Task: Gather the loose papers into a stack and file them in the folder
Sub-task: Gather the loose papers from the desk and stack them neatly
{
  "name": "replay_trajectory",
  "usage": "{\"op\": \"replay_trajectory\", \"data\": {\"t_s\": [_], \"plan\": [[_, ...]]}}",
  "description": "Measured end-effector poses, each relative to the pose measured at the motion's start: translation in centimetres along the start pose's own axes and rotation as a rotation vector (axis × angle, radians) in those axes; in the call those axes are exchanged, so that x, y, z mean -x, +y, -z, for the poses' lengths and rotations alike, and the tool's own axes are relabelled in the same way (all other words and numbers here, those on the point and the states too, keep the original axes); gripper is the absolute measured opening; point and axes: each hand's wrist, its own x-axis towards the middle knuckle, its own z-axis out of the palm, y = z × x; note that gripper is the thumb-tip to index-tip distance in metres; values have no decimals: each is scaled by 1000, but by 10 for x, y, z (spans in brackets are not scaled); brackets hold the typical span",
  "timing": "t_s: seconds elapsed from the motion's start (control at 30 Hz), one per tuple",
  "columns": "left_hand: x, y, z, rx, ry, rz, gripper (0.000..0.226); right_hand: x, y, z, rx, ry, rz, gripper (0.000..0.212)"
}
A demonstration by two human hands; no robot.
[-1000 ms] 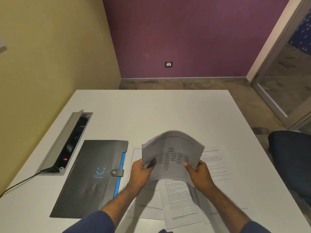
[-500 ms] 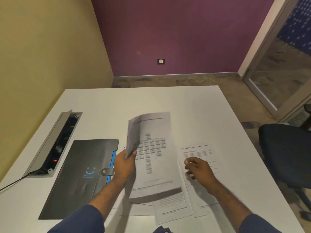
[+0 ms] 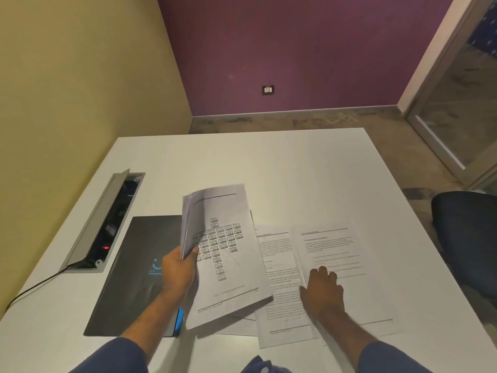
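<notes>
Gathering stage of the filing task. The left hand (image 3: 178, 270) held a partial stack (image 3: 223, 254) of several sheets by its left edge, its grip closed with the thumb on the top page, a chart page, and the fingers beneath; the stack was tilted, its lower right corner resting over the loose papers, presumably so that further sheets could be added while the collected ones stayed together. The right hand (image 3: 322, 292) lay palm down, its grip flat and open, holding nothing, with the fingers spread across 2 loose text sheets (image 3: 330, 254) lying side by side on the white counter (image 3: 269, 162), probably to slide or lift the next sheet. At least 1 more sheet lay partly hidden beneath. The dark folder (image 3: 137, 278) lay closed on the counter just left of the papers, partly under the left forearm; filing had not yet begun.
</notes>
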Motion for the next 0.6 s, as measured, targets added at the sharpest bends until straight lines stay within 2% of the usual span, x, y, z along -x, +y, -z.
{"op": "replay_trajectory", "data": {"t_s": [0.03, 0.1, 0.23, 0.37, 0.47, 0.6], "plan": [[1, -2, 0, -10, -2, 4, 15, 1, -2, 1, 15, -1, -12, 22], [2, -5, -1, -9, -11, 21, 18, 2, -6, 1, 48, -12, -33, 23], [6, -6, -4, -8, -43, 20, 4, 3, -7, 0, 42, -8, -29, 22], [10, -1, -8, -17, -75, 32, 15, 2, -2, 14, -305, 65, -79, 4], [13, 5, -14, 9, -103, 34, 14, 0, -2, 29, -546, 179, -121, 18], [22, 16, -26, 41, -227, 59, 6, -2, -17, 53, -757, 289, 8, 25]]}}
